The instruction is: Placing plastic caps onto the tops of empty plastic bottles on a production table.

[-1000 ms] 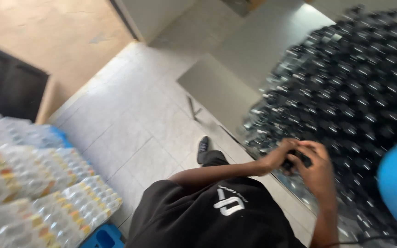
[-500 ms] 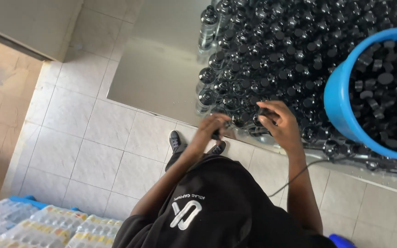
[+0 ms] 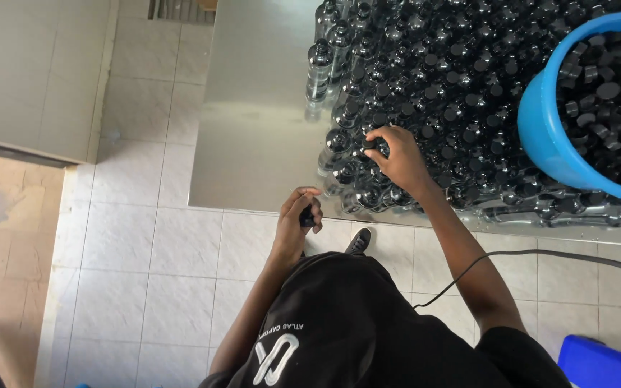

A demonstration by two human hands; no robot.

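Observation:
Many dark bottles [image 3: 454, 79] with black caps stand packed together on a steel table [image 3: 253, 144]. My right hand [image 3: 397, 164] rests on the front left bottles, its fingertips pinching a black cap [image 3: 374, 144] on top of one bottle. My left hand [image 3: 298, 219] hovers at the table's front edge, closed around a small black cap [image 3: 306, 215]. A blue bucket [image 3: 544, 136] full of loose black caps stands among the bottles at the right.
A white tiled floor [image 3: 131, 237] lies below the table. One black shoe [image 3: 358, 242] shows under the table edge. A black cable [image 3: 540, 253] runs across the floor to the right. A blue object [image 3: 605, 363] sits at the bottom right corner.
The view has swung from the floor and bottle packs onto the table. My hands have come apart: the right went onto a bottle top, the left dropped back to the table's edge.

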